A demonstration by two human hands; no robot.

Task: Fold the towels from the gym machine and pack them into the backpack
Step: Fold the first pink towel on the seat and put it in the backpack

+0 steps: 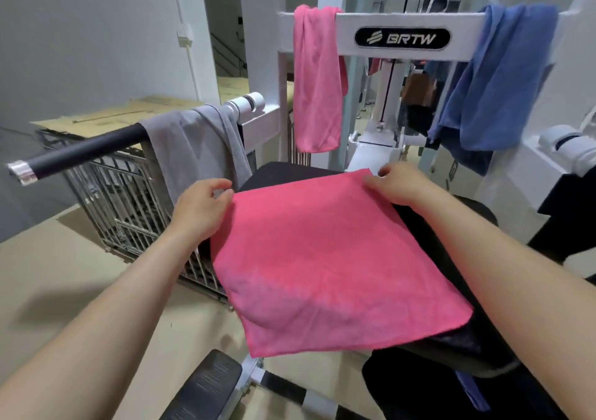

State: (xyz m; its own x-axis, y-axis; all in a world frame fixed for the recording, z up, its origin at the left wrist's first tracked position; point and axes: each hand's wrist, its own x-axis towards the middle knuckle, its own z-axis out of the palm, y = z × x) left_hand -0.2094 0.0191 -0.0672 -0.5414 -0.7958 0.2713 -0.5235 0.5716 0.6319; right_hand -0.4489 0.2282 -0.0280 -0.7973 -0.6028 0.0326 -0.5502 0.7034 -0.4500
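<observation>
A pink towel [325, 261] lies spread flat on the black padded seat [290, 171] of the gym machine. My left hand [200, 209] pinches its far left corner and my right hand [400, 182] pinches its far right corner. A second pink towel [317, 80] hangs over the machine's white crossbar [403, 37]. A blue towel [496, 80] is draped at the crossbar's right end. A grey towel [196, 145] hangs over the black-gripped handle [84, 148] on the left. A dark bag-like shape [435, 387] sits at bottom right, partly hidden.
A metal wire cage [129, 200] with cardboard on top stands left of the seat. A ribbed black footplate [206, 387] and striped bar lie on the beige floor below. White machine arms and a roller [571, 148] stand to the right.
</observation>
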